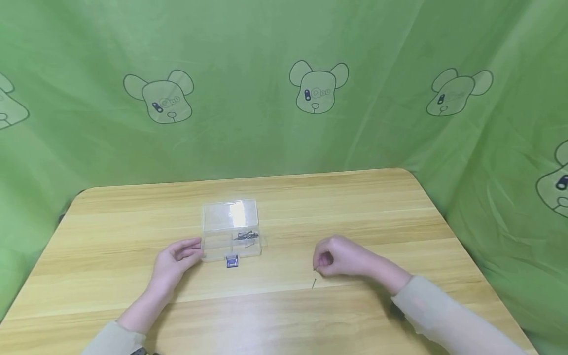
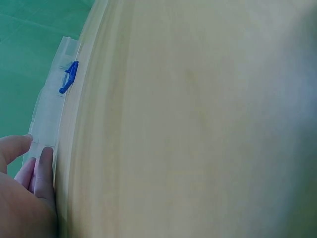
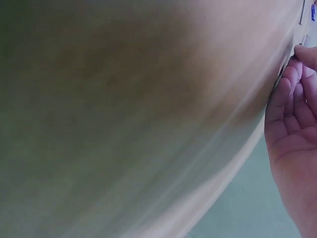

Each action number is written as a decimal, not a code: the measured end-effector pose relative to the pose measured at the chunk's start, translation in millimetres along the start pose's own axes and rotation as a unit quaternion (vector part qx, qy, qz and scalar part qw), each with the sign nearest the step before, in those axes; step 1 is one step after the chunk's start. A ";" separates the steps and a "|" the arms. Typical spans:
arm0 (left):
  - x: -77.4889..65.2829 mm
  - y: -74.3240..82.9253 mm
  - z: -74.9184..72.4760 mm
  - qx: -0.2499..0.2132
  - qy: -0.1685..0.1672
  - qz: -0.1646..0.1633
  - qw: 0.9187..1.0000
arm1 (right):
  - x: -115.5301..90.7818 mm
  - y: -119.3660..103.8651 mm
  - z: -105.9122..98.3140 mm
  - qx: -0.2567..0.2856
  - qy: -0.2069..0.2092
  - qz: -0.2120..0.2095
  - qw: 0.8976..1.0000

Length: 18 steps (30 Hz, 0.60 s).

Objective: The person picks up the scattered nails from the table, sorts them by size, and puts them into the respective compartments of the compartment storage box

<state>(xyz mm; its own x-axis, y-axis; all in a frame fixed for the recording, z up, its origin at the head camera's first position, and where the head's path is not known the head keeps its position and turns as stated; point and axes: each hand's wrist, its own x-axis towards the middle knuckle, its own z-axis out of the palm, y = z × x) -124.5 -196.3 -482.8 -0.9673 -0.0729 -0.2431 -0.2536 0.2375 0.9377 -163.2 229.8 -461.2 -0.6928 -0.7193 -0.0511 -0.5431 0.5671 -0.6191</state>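
Note:
A clear plastic organizer box [image 1: 217, 254] lies with its lid [image 1: 217, 217] raised and a blue latch [image 1: 232, 261] at its front. Dark thin nails [image 1: 246, 236] are heaped in its right rear compartment. Extended fingers of my left hand [image 1: 173, 261] touch the box's left end, the thumb by the front corner. To the right of the box, my right hand [image 1: 341, 256] pinches a small nail [image 3: 292, 56] between thumb and fingertips, most of it hidden. One loose nail [image 1: 313, 283] lies on the table just below that hand.
The wooden table [image 1: 284, 320] has rounded far corners. A green curtain [image 1: 248, 148] printed with bear heads hangs behind it and along the sides. Part of a dark object [image 1: 141, 351] shows by the left sleeve at the bottom edge.

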 end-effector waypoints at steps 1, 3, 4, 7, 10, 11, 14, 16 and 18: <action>0.0 -0.1 0.0 0.000 0.000 0.000 1.000 | 1.0 0.1 -0.8 0.000 0.002 0.000 1.000; 0.0 -0.3 0.1 0.000 -0.001 0.001 1.000 | 3.1 0.7 -2.2 -0.001 0.008 -0.005 1.000; 0.0 -0.4 0.1 -0.002 -0.001 0.002 1.000 | 4.3 1.2 -2.7 -0.002 0.012 -0.010 1.000; 0.3 -0.9 0.2 -0.009 -0.002 0.003 1.000 | 8.4 2.4 -4.4 -0.003 0.019 -0.015 1.000; 0.7 -1.1 0.2 -0.015 -0.002 0.004 1.000 | 14.6 4.1 -5.6 -0.004 0.022 -0.014 1.000; 0.8 -1.1 0.2 -0.016 -0.002 0.004 1.000 | 17.4 3.9 -6.3 -0.005 0.023 -0.011 1.000; 0.9 -0.7 0.0 -0.015 -0.001 0.004 1.000 | 27.1 2.6 -8.5 -0.009 0.025 -0.009 1.000; 0.8 -0.5 0.0 -0.013 -0.001 0.004 1.000 | 34.0 -0.3 -10.4 -0.015 0.028 -0.008 0.999; 0.9 -0.6 0.1 -0.012 -0.001 0.004 1.000 | 41.1 -3.3 -11.7 -0.019 0.029 -0.008 0.999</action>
<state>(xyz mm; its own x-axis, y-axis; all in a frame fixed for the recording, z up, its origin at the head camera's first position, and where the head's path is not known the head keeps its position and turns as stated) -125.2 -196.4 -483.6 -0.9694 -0.0685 -0.2358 -0.2451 0.2139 0.9456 -195.4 203.1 -452.1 -0.7098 -0.7044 0.0052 -0.5716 0.5717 -0.5886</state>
